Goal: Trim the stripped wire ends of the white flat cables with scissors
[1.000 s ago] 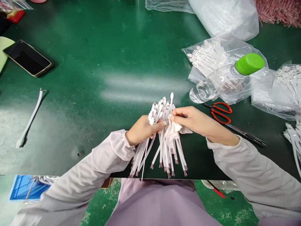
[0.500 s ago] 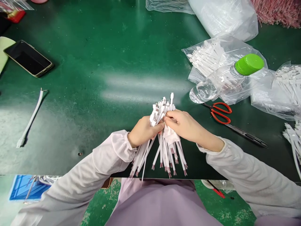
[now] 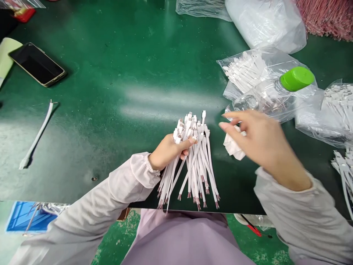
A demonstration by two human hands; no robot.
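Note:
My left hand (image 3: 170,151) grips a thick bundle of flat white cables (image 3: 196,167) near their white connector ends. The cables fan downward over the green bench (image 3: 110,70), with pink-tipped ends near its front edge. My right hand (image 3: 259,141) is blurred and lies to the right of the bundle, apart from it, with its fingers spread. A crumpled white cloth (image 3: 233,146) sits just under those fingers. I cannot tell whether the hand grips it.
A clear water bottle with a green cap (image 3: 297,78) lies on a plastic bag of white cable pieces (image 3: 245,68). More bags lie to the right and behind. A phone (image 3: 37,64) and a single white cable (image 3: 37,138) lie on the left.
My right hand has moved away from the bundle to the right, taking the cloth off the cables. The red-handled scissors are now hidden, and the view has shifted slightly.

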